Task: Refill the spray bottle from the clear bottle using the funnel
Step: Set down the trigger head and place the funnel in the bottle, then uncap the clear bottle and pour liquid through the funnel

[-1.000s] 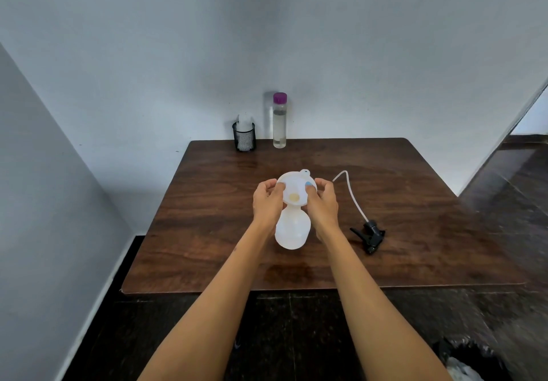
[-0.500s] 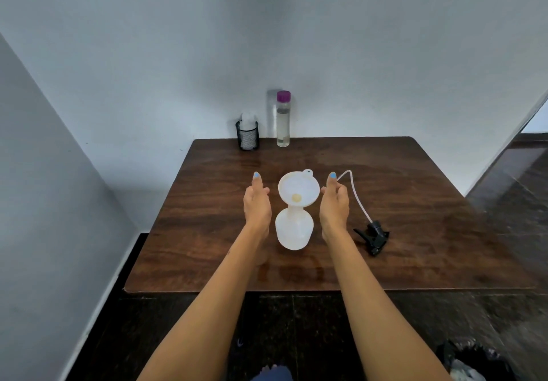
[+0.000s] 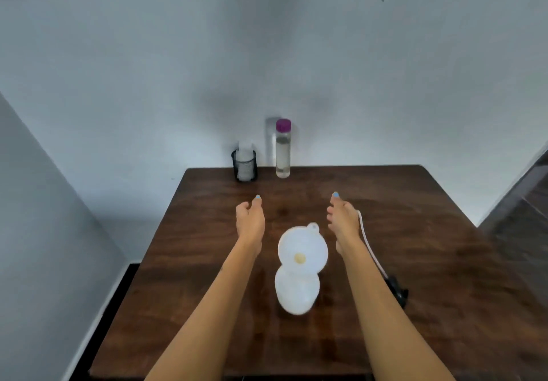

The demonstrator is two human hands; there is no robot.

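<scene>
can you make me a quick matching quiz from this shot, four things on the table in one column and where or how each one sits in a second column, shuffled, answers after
Things
1. funnel
2. clear bottle
3. spray head
4. mesh cup

Place or state
A. standing capped at the far edge of the table, by the wall
B. lying on the wood, right of the right arm, tube trailing from it
C. seated in the neck of the spray bottle
D. at the far edge, left of the purple cap, holding something white

Pairs: 1-C, 2-A, 3-B, 4-D
</scene>
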